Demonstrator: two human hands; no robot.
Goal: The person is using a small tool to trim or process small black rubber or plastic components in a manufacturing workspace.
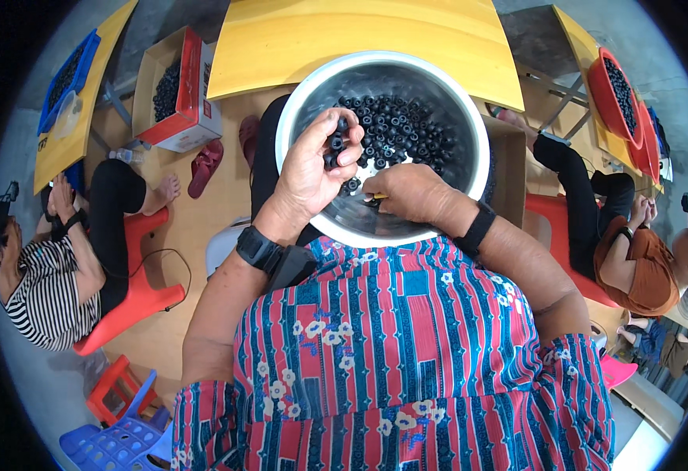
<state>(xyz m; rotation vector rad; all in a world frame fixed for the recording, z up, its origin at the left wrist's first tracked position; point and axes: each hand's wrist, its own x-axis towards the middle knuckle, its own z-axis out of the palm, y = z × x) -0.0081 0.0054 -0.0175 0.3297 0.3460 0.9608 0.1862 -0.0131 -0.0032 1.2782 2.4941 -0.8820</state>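
Note:
A large metal basin (383,58) sits in front of me, holding a heap of small round black parts (403,129) with holes in their middles. Over its left side, my left hand (312,169) is turned palm up, fingers curled around several of these black parts (337,143). Low inside the basin, my right hand (419,192) is closed, palm down, in a pinch on a small yellow piece (379,195) of which only a bit shows. One more black part (352,185) lies between my hands. What my right fingertips touch beneath is hidden.
A yellow table (360,31) stands beyond the basin. A box of black parts (167,90) is on the floor at left, near red slippers (205,167). People sit on red chairs at both sides; red basins (619,94) stand on the right table, a blue tray (65,82) on the left.

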